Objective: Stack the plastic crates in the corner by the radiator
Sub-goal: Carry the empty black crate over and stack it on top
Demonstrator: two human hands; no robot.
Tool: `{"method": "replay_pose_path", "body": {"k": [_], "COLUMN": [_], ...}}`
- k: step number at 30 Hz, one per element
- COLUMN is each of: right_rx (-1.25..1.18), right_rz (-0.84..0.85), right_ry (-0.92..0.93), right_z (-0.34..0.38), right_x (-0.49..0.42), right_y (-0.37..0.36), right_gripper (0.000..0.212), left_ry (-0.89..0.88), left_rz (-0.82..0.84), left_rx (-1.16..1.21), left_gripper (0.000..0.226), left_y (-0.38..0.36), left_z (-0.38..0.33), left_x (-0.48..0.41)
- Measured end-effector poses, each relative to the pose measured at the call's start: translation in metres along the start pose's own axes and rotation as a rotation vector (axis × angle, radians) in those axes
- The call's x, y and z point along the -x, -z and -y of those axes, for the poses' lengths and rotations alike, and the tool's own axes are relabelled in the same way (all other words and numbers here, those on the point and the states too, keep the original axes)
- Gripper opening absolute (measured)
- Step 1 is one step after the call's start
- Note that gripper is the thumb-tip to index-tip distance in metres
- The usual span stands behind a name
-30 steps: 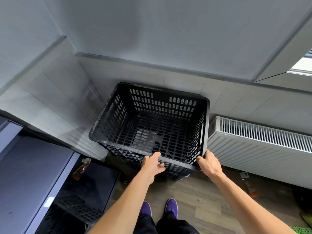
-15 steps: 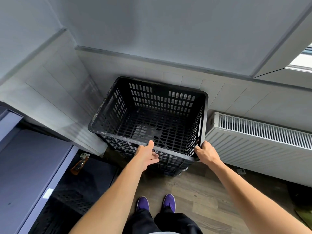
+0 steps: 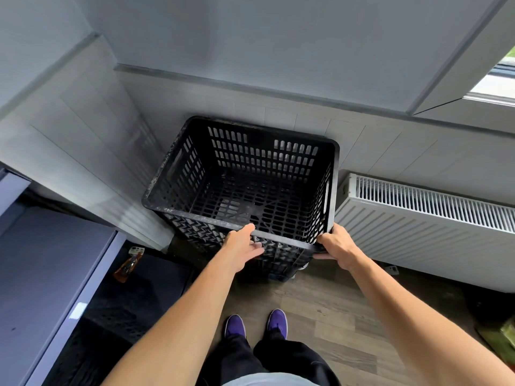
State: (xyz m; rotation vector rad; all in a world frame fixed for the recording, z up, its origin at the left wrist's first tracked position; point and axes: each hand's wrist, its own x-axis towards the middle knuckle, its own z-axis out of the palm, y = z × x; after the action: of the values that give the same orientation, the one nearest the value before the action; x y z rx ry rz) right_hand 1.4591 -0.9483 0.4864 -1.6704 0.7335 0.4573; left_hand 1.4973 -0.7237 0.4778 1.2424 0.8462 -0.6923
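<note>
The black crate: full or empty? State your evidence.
Empty. The black crate shows its slotted floor right across, with nothing lying inside.

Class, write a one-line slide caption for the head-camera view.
Left hand and right hand grip the near rim of a black slotted crate in the corner beside a white radiator.

The crate [image 3: 242, 188] stands in the corner, with its back to the rear wall [image 3: 278, 37] and its left side to the side wall [image 3: 69, 129]. The radiator [image 3: 418, 227] runs along the rear wall just right of the crate. The left grip [image 3: 241, 250] is at the middle of the crate's near rim, and the right grip [image 3: 337, 245] is at its near right corner. Left of the crate and nearer, a bottle [image 3: 126, 267] lies on a low surface, with a cabinet [image 3: 41, 274] farther left. Two shoes [image 3: 235, 325] stand on the floor [image 3: 320, 310] before the crate. A window [image 3: 498, 82] is high to the crate's right.
</note>
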Motion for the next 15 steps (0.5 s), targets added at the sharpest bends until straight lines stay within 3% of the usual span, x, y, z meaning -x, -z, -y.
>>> {"method": "replay_pose_path", "body": {"k": [10,15], "right_rx": [0.020,0.044], "right_rz": [-0.053,-0.038], "right_ry": [0.038,0.080], "right_z": [-0.016,-0.009], "right_x": [-0.009,-0.019], "right_y": [0.003,0.005], "right_gripper": [0.030,0.028], "left_ry": [-0.025,-0.061], "left_rz": [0.005,-0.080], "left_rx": [0.143,0.288], "left_gripper": [0.048,0.044], "left_y": [-0.006,-0.017], "left_z": [0.010,0.003], "left_x": [-0.003,-0.006]}}
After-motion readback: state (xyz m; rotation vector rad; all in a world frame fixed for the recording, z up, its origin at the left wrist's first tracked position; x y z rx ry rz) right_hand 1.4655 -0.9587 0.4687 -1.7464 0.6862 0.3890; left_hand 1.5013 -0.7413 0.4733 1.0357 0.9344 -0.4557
